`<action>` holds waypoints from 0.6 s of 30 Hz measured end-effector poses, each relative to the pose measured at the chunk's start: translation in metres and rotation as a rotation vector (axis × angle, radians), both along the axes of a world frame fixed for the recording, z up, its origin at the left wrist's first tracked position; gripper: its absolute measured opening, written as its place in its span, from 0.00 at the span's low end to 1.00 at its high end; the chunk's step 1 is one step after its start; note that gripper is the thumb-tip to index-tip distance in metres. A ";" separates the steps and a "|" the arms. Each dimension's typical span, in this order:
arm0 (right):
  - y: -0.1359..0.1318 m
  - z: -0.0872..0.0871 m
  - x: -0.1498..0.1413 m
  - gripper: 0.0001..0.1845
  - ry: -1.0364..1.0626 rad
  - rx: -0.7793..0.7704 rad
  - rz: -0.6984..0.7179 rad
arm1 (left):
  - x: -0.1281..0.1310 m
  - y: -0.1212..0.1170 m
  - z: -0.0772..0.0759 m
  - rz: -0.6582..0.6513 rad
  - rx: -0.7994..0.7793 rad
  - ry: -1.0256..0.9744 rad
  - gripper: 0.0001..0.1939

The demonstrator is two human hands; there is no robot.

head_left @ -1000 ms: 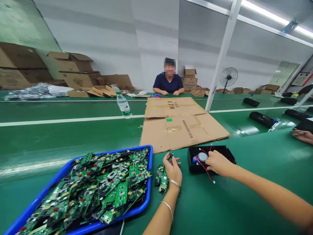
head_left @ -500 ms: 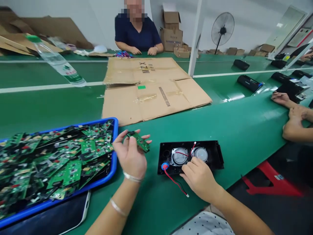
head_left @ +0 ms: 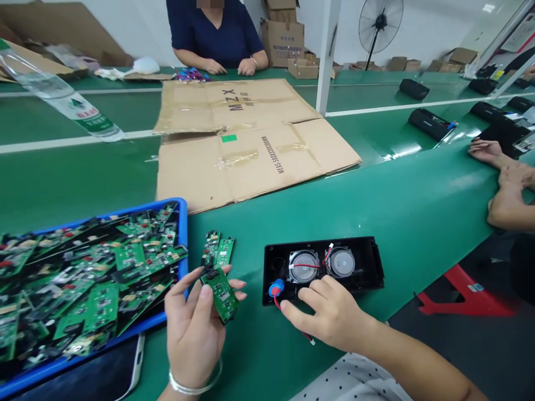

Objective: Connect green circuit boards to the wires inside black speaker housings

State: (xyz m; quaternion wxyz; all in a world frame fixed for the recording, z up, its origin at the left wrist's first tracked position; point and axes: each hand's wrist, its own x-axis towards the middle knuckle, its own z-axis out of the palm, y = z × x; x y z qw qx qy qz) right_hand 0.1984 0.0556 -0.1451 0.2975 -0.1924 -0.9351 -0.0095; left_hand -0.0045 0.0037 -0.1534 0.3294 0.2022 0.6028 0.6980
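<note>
The right hand (head_left: 328, 307) hides part of the black casing (head_left: 364, 266).

Heaped circuit boards (head_left: 98, 298) and long green workbenches (head_left: 401, 206) suggest an electronics workshop.

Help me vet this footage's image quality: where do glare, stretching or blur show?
Head view: water bottle looks stretched toward the upper-left corner; head view: pale glare on the green surface beside a black unit; head view: right end of the red object looks soft, the circuit board in the left hand sharper.
</note>
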 end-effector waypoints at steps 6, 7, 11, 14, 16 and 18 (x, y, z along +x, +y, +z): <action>0.004 0.018 -0.018 0.09 -0.034 0.045 0.054 | -0.012 -0.010 0.007 -0.014 -0.133 -0.180 0.26; 0.000 0.022 -0.022 0.08 -0.035 0.053 0.074 | -0.014 -0.009 0.010 -0.037 -0.144 -0.221 0.27; -0.012 0.039 -0.038 0.09 -0.069 0.049 0.231 | -0.017 -0.009 0.015 -0.175 -0.211 -0.401 0.27; -0.013 0.050 -0.052 0.11 -0.060 0.016 0.307 | -0.017 -0.012 0.011 -0.275 -0.273 -0.592 0.22; -0.011 0.053 -0.061 0.12 -0.008 -0.034 0.346 | -0.015 -0.016 0.009 -0.343 -0.245 -0.691 0.19; -0.010 0.052 -0.066 0.13 0.046 -0.119 0.416 | -0.014 -0.019 0.010 -0.425 -0.182 -0.748 0.17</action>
